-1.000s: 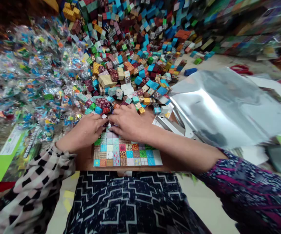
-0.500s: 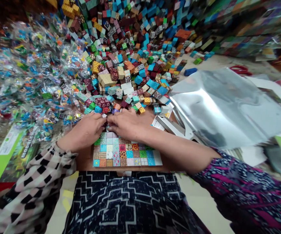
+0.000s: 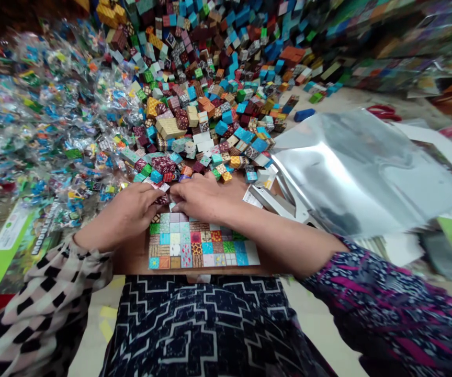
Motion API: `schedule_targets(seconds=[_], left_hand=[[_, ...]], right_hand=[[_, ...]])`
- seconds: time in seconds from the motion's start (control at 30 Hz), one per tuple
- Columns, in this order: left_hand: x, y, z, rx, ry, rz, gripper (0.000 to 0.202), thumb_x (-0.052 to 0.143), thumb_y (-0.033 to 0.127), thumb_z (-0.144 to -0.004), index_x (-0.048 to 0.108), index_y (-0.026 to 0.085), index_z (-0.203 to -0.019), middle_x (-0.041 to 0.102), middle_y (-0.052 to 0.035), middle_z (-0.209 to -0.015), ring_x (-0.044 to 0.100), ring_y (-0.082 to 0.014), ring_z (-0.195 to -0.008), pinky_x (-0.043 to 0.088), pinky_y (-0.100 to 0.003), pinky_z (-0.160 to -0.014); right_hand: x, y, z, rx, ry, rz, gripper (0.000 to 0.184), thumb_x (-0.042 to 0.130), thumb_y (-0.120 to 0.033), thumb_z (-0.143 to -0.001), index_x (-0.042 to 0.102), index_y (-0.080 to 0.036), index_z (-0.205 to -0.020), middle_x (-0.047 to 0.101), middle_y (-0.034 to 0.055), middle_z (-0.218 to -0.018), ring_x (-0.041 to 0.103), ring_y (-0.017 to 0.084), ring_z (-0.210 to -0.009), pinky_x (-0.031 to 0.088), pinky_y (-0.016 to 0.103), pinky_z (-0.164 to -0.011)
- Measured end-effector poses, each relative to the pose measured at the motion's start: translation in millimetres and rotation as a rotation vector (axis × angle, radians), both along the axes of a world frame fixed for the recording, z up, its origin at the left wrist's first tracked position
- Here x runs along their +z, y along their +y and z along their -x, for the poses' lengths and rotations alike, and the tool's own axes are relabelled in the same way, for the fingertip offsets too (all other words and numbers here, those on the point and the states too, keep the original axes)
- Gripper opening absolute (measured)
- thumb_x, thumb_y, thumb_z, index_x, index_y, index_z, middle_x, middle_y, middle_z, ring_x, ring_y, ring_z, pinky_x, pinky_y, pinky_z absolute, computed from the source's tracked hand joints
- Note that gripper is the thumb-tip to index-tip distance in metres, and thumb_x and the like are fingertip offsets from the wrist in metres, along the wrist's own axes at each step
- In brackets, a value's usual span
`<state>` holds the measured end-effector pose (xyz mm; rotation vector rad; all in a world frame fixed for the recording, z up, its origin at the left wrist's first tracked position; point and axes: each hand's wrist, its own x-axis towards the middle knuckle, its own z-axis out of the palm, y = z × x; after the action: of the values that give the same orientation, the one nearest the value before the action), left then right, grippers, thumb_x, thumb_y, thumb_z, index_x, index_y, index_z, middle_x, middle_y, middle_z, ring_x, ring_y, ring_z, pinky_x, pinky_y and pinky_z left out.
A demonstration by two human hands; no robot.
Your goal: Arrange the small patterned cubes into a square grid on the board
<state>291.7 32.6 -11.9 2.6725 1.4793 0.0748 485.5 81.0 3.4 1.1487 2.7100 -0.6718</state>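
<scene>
My left hand's grip is narrow, fingers point(image 3: 153, 195) bent in together, and I cannot tell whether the left hand point(image 3: 132, 210) pinches anything; a dark red patterned piece point(image 3: 163, 199) shows right at its tips. The right hand point(image 3: 202, 197) lies palm down with curled fingers, and from here I cannot tell if it holds something. Beneath and on the near side of both hands I have the grid of patterned squares point(image 3: 196, 248), flat on a brown board point(image 3: 130, 259), its far part covered by the right hand. Just beyond the fingers begins a heap of printed blocks point(image 3: 206, 118). Far left I see clear packets point(image 3: 65, 110) of colourful bits; to the right, a metal tool point(image 3: 276, 203) sits beside a shiny plastic sheet point(image 3: 351, 167), with red handles point(image 3: 383, 112) farther off
</scene>
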Motion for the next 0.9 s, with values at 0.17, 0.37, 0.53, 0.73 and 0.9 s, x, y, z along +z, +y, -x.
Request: schedule_targets(seconds=[0.17, 0.37, 0.53, 0.73, 0.9], left_hand=[[2.1, -1, 3, 0.003, 0.055, 0.032, 0.034, 0.038, 0.014, -0.091, 0.070, 0.011, -0.102, 0.070, -0.0140, -0.093, 0.064, -0.0263, -0.085, 0.052, -0.041, -0.077], [1.8, -1, 0, -0.034, -0.039, 0.128, 0.038, 0.038, 0.013, -0.091, 0.072, 0.013, -0.107, 0.071, -0.0130, -0.099, 0.066, -0.0240, -0.092, 0.053, -0.038, -0.084], [4.3, -10, 2, 0.038, -0.098, 0.187, 0.041, 0.044, 0.031, -0.095, 0.064, 0.013, -0.127, 0.069, -0.0134, -0.106, 0.062, -0.0272, -0.100, 0.052, -0.043, -0.088], [0.4, -30, -2, 0.076, -0.120, 0.130, 0.062, 0.055, 0.058, -0.089, 0.057, 0.014, -0.133, 0.061, -0.0180, -0.122, 0.056, -0.0338, -0.112, 0.048, -0.052, -0.095], [0.6, -32, 1, 0.269, -0.248, 0.001, 0.045, 0.043, 0.048, -0.097, 0.063, 0.018, -0.124, 0.065, -0.0103, -0.105, 0.061, -0.0249, -0.098, 0.052, -0.040, -0.086]], right_hand=[[2.0, 0, 1, -0.022, -0.006, 0.024, 0.015, 0.059, -0.031, -0.091, 0.069, -0.027, -0.102, 0.070, 0.0048, -0.100, 0.052, 0.026, -0.101, 0.024, 0.036, -0.076], [2.9, -1, -1, -0.024, 0.002, 0.016, 0.019, 0.055, -0.026, -0.093, 0.070, -0.027, -0.105, 0.071, 0.0046, -0.101, 0.051, 0.025, -0.103, 0.024, 0.036, -0.077], [1.1, -2, -3, -0.022, 0.029, -0.001, 0.018, 0.056, -0.028, -0.093, 0.070, -0.026, -0.104, 0.071, 0.0055, -0.100, 0.052, 0.026, -0.101, 0.023, 0.036, -0.078], [-1.0, -6, -3, -0.038, 0.046, -0.039, 0.019, 0.056, -0.030, -0.093, 0.069, -0.025, -0.105, 0.071, 0.0064, -0.102, 0.054, 0.027, -0.102, 0.024, 0.036, -0.077], [-2.4, -3, -1, 0.000, 0.081, -0.095, 0.023, 0.049, -0.030, -0.097, 0.070, -0.023, -0.100, 0.071, 0.0076, -0.104, 0.053, 0.026, -0.101, 0.023, 0.036, -0.074]])
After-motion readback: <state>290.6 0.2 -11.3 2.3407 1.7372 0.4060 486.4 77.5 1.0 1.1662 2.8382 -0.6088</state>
